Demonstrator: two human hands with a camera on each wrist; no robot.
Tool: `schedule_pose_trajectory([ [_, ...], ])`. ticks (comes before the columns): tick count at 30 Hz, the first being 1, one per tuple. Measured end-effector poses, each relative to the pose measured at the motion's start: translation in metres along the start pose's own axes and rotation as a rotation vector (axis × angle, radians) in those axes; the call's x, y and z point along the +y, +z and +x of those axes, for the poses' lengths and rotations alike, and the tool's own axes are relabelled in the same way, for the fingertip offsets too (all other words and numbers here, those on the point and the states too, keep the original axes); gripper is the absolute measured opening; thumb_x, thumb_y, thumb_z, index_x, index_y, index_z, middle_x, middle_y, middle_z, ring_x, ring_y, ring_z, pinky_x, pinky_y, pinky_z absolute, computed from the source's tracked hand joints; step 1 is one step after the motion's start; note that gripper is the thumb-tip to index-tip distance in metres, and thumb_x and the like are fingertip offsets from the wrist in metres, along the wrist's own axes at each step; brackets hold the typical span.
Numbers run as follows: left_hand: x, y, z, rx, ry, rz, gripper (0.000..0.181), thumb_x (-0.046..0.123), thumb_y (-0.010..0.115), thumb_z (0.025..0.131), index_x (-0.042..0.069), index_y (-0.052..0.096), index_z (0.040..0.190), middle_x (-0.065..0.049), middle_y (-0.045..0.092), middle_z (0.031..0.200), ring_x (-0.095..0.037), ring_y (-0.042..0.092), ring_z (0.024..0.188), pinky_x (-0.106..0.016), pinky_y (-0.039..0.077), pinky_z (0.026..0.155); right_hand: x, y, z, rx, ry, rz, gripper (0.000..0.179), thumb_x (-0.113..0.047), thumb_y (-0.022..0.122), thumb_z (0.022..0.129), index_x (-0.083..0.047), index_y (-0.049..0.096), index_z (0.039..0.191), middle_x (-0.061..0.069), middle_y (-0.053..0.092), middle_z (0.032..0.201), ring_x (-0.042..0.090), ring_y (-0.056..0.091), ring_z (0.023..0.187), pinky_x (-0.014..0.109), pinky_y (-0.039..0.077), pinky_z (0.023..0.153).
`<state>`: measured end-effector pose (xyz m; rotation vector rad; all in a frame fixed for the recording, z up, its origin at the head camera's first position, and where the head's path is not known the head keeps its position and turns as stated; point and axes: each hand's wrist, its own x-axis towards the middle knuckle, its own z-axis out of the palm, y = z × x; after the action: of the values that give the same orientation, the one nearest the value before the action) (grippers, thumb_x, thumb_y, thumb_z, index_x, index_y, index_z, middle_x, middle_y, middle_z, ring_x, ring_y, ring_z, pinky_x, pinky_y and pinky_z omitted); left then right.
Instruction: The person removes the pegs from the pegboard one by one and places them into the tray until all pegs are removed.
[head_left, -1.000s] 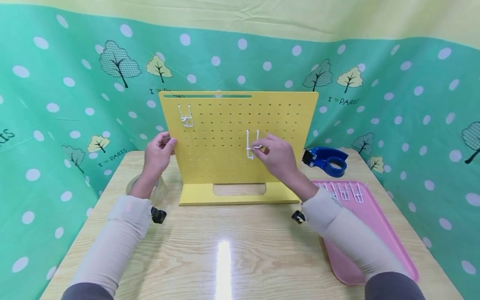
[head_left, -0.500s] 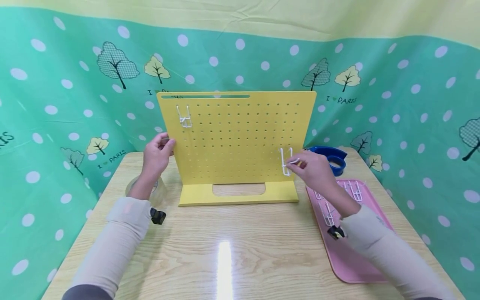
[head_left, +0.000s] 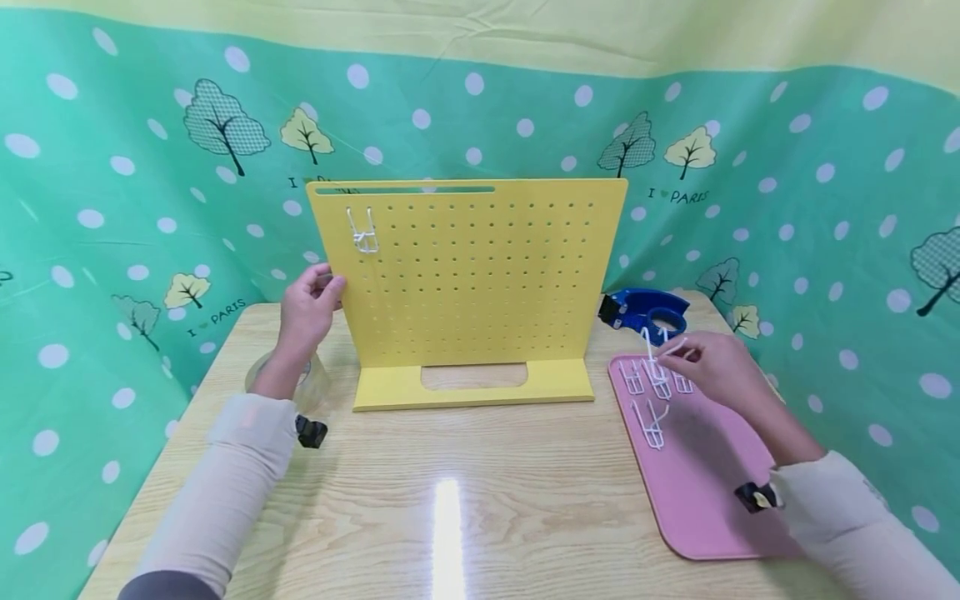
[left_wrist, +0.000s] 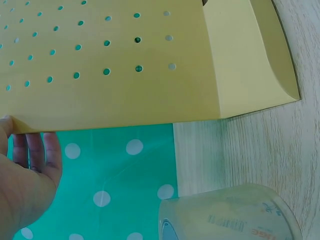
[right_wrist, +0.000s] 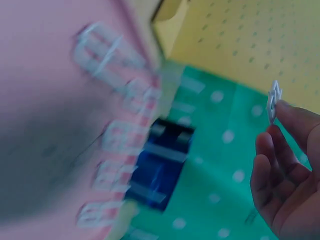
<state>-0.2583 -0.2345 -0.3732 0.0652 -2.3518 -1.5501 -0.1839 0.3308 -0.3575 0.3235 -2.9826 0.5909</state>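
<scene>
My left hand (head_left: 309, 310) grips the left edge of a yellow pegboard (head_left: 465, 325), thumb on the front face and fingers behind, as the left wrist view also shows. A white wire hook (head_left: 363, 237) hangs near the board's upper left corner. My right hand (head_left: 716, 367) is over the far part of a pink tray (head_left: 720, 508), pinching another white wire pegboard hook (right_wrist: 273, 102) between thumb and fingertips. Several similar hooks lie on the tray, among them a nearer one (head_left: 651, 427) below the held hook in the head view.
Behind the tray stands a blue tape dispenser (head_left: 637, 308). A wide roll of clear tape (left_wrist: 230, 215) sits on the wooden table (head_left: 375, 500) beside my left forearm. A green dotted curtain (head_left: 450, 125) encloses the table at the back and sides.
My right hand has carried the pinched hook from the board's front, rightward and down, to over the pink tray. The left hand keeps its grip on the board edge.
</scene>
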Motion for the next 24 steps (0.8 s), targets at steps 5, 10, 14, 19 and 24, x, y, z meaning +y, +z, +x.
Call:
schedule_pose_trajectory([
  [5, 0.001, -0.002, -0.001, 0.003, -0.005, -0.009, 0.042, 0.031, 0.058, 0.105, 0.007, 0.058, 0.139, 0.001, 0.063, 0.11, -0.002, 0.061, 0.092, -0.022, 0.064, 0.086, 0.03, 0.002, -0.016, -0.065, 0.023, -0.003, 0.018, -0.027, 0.074, 0.094, -0.012, 0.079, 0.102, 0.004, 0.077, 0.089, 0.017, 0.069, 0.079, 0.026, 0.058, 0.064],
  [10, -0.001, -0.002, 0.0, 0.004, 0.016, -0.031, 0.041, 0.028, 0.059, 0.105, 0.005, 0.058, 0.139, 0.01, 0.061, 0.102, 0.0, 0.062, 0.089, -0.018, 0.063, 0.083, 0.05, 0.013, -0.032, -0.137, 0.058, -0.019, 0.015, -0.028, 0.076, 0.091, -0.015, 0.079, 0.098, 0.003, 0.077, 0.091, 0.02, 0.07, 0.083, 0.032, 0.06, 0.069],
  [14, -0.001, -0.001, 0.0, 0.007, 0.026, -0.028, 0.041, 0.028, 0.059, 0.105, 0.004, 0.058, 0.138, 0.012, 0.06, 0.1, 0.001, 0.062, 0.089, -0.019, 0.064, 0.084, 0.061, 0.026, -0.04, -0.185, 0.08, 0.004, 0.012, -0.028, 0.077, 0.09, -0.017, 0.08, 0.094, 0.0, 0.076, 0.089, 0.015, 0.067, 0.082, 0.025, 0.057, 0.068],
  [19, 0.0, 0.0, 0.0, 0.006, 0.024, -0.027, 0.041, 0.028, 0.058, 0.105, 0.004, 0.058, 0.138, 0.012, 0.06, 0.099, 0.001, 0.062, 0.088, -0.021, 0.064, 0.085, 0.07, 0.04, -0.044, -0.21, 0.085, 0.039, 0.007, -0.023, 0.078, 0.089, -0.017, 0.079, 0.089, -0.001, 0.076, 0.086, 0.012, 0.066, 0.078, 0.02, 0.055, 0.064],
  [24, -0.001, 0.001, 0.0, 0.006, 0.03, -0.027, 0.041, 0.028, 0.059, 0.105, 0.004, 0.059, 0.137, 0.012, 0.06, 0.099, 0.001, 0.062, 0.088, -0.02, 0.064, 0.084, 0.074, 0.05, -0.046, -0.229, 0.085, 0.05, 0.006, -0.02, 0.078, 0.089, -0.015, 0.079, 0.088, -0.001, 0.076, 0.085, 0.011, 0.063, 0.075, 0.017, 0.053, 0.059],
])
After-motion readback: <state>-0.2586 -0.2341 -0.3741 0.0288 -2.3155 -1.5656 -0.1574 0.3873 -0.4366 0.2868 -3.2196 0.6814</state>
